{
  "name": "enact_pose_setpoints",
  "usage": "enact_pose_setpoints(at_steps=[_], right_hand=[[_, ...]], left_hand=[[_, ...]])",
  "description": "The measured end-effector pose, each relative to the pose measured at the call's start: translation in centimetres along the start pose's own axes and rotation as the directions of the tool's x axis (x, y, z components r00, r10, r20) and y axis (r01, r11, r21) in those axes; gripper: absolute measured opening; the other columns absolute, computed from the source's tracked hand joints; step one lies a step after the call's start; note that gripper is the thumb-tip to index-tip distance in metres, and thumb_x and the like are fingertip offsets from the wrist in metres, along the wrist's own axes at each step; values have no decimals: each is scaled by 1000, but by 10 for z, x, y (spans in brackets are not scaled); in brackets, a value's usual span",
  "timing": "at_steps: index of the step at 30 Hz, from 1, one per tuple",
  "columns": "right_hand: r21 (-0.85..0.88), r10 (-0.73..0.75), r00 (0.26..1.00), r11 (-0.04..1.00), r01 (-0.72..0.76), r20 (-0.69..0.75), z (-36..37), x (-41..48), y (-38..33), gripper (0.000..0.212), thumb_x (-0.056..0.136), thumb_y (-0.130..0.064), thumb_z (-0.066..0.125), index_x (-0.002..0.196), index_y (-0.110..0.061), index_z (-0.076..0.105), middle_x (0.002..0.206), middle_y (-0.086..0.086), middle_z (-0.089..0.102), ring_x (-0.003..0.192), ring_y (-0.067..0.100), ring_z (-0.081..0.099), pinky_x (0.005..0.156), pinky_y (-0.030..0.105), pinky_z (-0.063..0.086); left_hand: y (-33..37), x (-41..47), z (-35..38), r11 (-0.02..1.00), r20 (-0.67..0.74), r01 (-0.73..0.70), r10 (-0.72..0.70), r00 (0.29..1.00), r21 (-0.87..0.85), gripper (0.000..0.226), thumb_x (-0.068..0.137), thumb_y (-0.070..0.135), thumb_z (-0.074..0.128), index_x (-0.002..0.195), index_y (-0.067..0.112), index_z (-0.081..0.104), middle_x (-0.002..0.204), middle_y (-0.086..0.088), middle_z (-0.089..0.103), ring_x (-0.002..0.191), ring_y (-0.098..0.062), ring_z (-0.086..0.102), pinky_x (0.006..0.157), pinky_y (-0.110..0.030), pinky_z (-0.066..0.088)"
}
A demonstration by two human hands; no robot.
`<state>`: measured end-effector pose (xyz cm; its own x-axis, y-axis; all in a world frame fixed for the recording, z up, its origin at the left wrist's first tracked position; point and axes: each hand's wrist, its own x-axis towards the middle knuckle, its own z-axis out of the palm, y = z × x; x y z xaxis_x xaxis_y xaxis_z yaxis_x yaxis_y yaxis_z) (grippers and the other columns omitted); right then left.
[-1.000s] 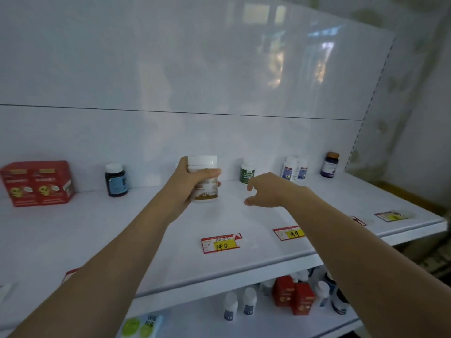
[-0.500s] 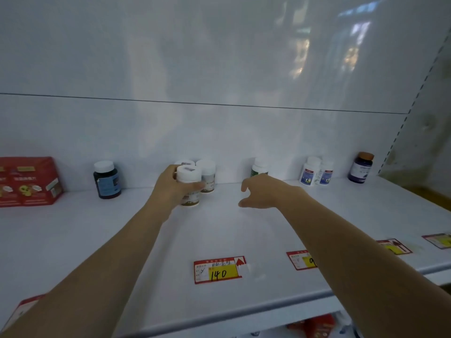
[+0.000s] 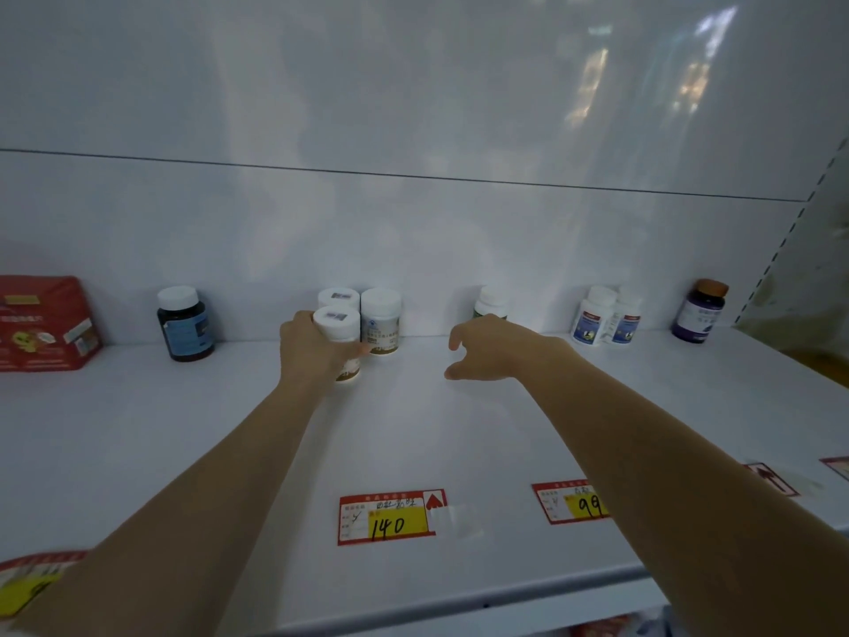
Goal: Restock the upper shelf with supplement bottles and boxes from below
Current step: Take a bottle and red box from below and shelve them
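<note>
The left grip (image 3: 312, 350) is closed around a white bottle (image 3: 336, 320), with the fingers curled on its side. The bottle seems to stand on the upper shelf (image 3: 413, 434), near the middle of the back edge and just in front of two similar white bottles (image 3: 380, 321). The right grip (image 3: 491, 350) is released and grasps nothing; its fingers are loosely spread, low over the shelf, in front of a green-labelled bottle (image 3: 491, 301). Along the back edge there are also a dark bottle (image 3: 186, 325) and a red box (image 3: 43, 324) toward the left end, and a blue-labelled pair (image 3: 604, 317) and a purple bottle (image 3: 700, 311) toward the right end. I judge the restocking to be at an early part: only a thin line of goods stands at the back, and the wide area behind the price tags (image 3: 390, 517) at the front edge is bare. What is left is to let go of this bottle and to bring more from below. The lower shelf is almost out of view, so I cannot tell how much stock waits there.
</note>
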<state>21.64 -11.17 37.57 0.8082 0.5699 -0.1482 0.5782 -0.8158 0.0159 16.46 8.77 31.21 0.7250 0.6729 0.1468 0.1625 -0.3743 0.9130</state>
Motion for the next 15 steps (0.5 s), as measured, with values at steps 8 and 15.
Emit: enact_pose_setpoints(at_steps=[8, 15], right_hand=[[-13, -20, 1000, 1000, 20, 19, -2, -16, 5, 51, 90, -39, 57, 132, -12, 50, 129, 4, 54, 118, 23, 52, 97, 34, 46], [-46, -33, 998, 998, 36, 58, -11, -58, 14, 49, 89, -40, 59, 129, -12, 54, 128, 6, 57, 119, 24, 53, 98, 33, 44]], left_hand=[[15, -18, -11, 799, 130, 120, -240, 962, 589, 77, 69, 37, 81, 129, 6, 45, 132, -16, 46, 128, -29, 38, 104, -35, 37], [74, -64, -29, 507, 352, -163, -304, 885, 847, 67, 78, 34, 74, 133, 5, 50, 133, -12, 54, 119, -27, 53, 102, -33, 41]])
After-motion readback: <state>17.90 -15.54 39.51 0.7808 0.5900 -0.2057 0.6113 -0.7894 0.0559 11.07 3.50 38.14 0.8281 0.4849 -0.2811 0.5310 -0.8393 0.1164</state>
